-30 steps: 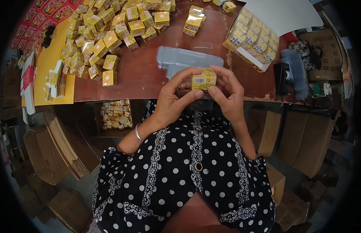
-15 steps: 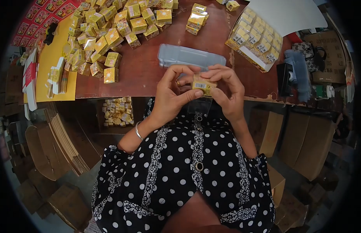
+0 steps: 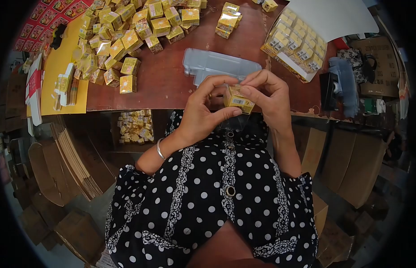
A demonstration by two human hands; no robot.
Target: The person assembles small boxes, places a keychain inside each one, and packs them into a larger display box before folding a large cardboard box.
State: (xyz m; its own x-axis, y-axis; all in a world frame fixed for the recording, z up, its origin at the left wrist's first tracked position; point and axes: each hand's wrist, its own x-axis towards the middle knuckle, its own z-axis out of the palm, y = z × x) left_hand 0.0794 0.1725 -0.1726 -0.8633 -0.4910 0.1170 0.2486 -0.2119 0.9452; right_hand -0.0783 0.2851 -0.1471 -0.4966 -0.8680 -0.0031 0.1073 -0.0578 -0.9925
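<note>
On the table (image 3: 158,82), a wide bare area lies between the pile (image 3: 132,40) and the left hand (image 3: 199,111); from the left side, a hand could pass here. Straight ahead, the clear covers (image 3: 221,62) stand in the way, just beyond both hands. Farther on, the stack (image 3: 228,21) has a narrow passage to the pile and a wider one to the tray (image 3: 288,68). Between covers and tray, a slim strip is free. Right of the right hand (image 3: 268,98), bare table reaches to the black case (image 3: 326,91), which blocks that side.
</note>
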